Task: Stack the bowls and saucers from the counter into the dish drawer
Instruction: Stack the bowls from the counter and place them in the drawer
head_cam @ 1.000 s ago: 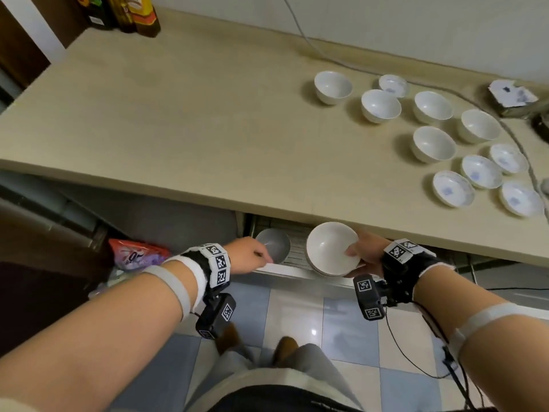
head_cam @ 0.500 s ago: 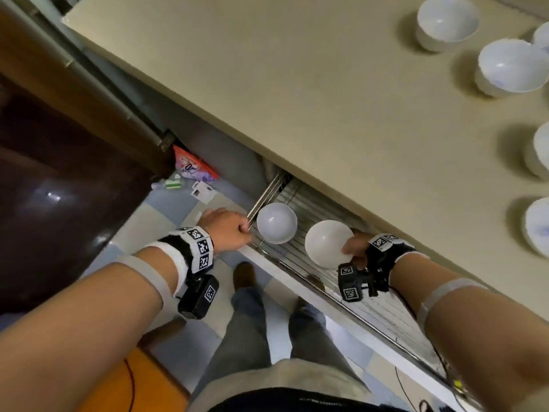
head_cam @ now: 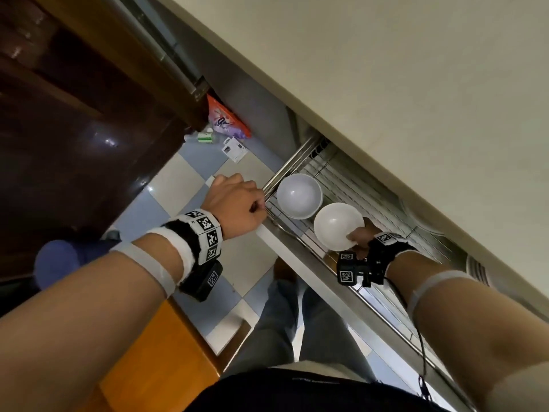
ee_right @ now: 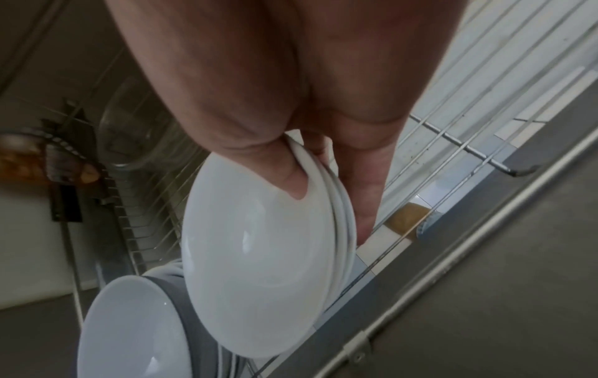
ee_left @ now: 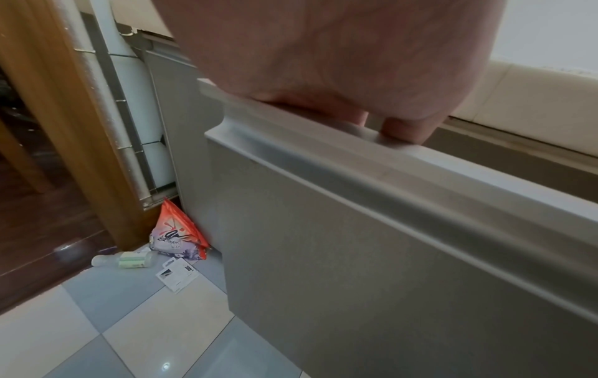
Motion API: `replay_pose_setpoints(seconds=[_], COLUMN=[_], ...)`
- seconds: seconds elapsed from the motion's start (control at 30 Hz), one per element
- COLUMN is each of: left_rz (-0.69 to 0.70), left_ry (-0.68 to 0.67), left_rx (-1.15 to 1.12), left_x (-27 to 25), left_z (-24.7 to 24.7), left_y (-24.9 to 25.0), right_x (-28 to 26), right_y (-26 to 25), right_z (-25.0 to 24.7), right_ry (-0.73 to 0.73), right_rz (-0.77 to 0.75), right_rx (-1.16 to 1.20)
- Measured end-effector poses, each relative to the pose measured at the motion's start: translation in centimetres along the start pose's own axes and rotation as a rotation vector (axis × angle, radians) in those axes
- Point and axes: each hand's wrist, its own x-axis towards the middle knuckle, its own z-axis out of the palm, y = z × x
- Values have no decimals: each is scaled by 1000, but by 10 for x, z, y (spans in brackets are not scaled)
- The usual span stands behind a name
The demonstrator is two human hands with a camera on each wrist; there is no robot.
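The dish drawer [head_cam: 300, 254] stands pulled out under the counter [head_cam: 416, 84], with its wire rack [head_cam: 350, 185] showing. My left hand [head_cam: 255, 203] grips the top edge of the grey drawer front [ee_left: 356, 230], fingers [ee_left: 404, 128] curled over it. One white bowl [head_cam: 300, 200] sits in the rack's left end. Just right of it my right hand [head_cam: 355, 236] holds another white bowl [head_cam: 335, 227] tilted over the rack, thumb inside the rim and fingers underneath. In the right wrist view, further rims show beneath the held bowl [ee_right: 258, 255]; the resting bowl [ee_right: 129, 327] lies below it.
The counter edge overhangs the back of the drawer. A clear glass dish [ee_right: 129, 122] lies further back in the rack. On the tiled floor left of the drawer lie an orange bag [head_cam: 225, 123], a small bottle [head_cam: 205, 138] and a card [head_cam: 234, 148]. My legs [head_cam: 297, 322] stand below the drawer.
The head view has swung down and tilted, so the counter's bowls and saucers left the view. My right hand brought its bowl over the rack beside the resting bowl. The left hand stayed on the drawer front.
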Motion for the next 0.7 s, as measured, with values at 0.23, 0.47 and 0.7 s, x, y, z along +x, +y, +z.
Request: replay_pose_setpoints(seconds=[0.23, 0.47, 0.7], left_rz=[10, 15, 23], left_ry=[46, 27, -12], left_rx=[17, 5, 11], left_x=[3, 4, 5], left_z=[5, 4, 3], left_y=[-2, -3, -5], right_x=[21, 36, 11], right_y=[6, 11, 2], right_z=[8, 14, 11], right_ry=[0, 1, 42], right_rz=[19, 49, 28], right_rx=[-32, 41, -60])
